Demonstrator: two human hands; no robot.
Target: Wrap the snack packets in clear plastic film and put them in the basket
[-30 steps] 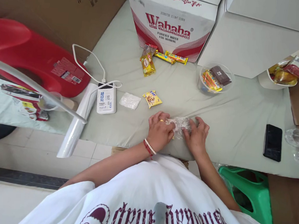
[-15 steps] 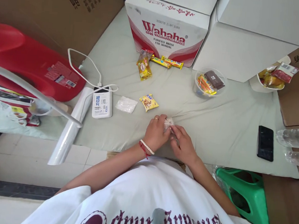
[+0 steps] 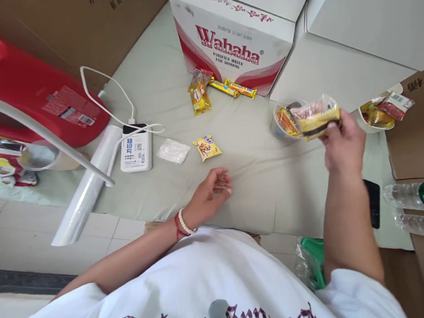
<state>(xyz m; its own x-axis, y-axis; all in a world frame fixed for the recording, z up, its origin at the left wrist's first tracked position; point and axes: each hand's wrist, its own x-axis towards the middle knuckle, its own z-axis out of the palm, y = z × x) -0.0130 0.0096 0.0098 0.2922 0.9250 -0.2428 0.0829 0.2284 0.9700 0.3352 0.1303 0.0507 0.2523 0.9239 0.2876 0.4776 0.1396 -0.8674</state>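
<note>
R hand (image 3: pixel 343 143) grip closed on snack pack (image 3: pixel 315 117), held up at upper right of frame over clear tub (image 3: pixel 279 116) | L hand (image 3: pixel 211 193) open, empty, resting on bench (image 3: pixel 269 184) | pack looks light, crinkly, slippery film; soft inside, so take by the edge, no squeeze.

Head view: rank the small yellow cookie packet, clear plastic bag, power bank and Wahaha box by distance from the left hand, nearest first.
1. Small yellow cookie packet, just beyond the left hand, slightly to its left.
2. Clear plastic bag, flat on the cloth, left of the packet.
3. Power bank, farther left, cable plugged in.
4. Wahaha box, at the back of the table.
</note>
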